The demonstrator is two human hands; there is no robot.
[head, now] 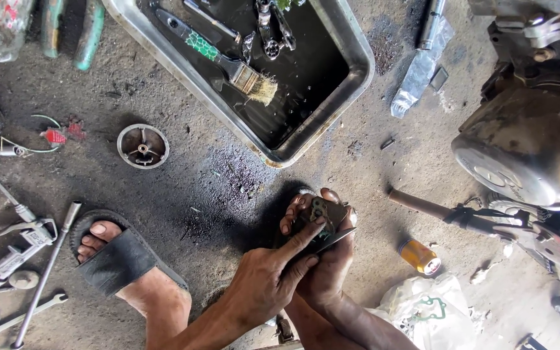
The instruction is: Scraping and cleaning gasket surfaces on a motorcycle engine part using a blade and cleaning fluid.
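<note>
Both hands meet low in the middle, above the stained concrete floor. My right hand (333,262) cups a small grey metal part (324,211) with holes in its face, fingers curled around its far side. My left hand (264,282) lies across the right one, and its index finger stretches along a thin flat blade (339,237) pressed against the part. Both hands are dark with grease. The underside of the part is hidden by my fingers.
A steel tray (351,78) of dark liquid holds a paintbrush (228,61) and metal parts. A round metal part (142,146) lies left of it. My sandalled foot (118,259), an air gun (21,243), wrenches (27,314), an engine (526,149), a yellow can (419,256) and a white bag (429,311) lie around the hands.
</note>
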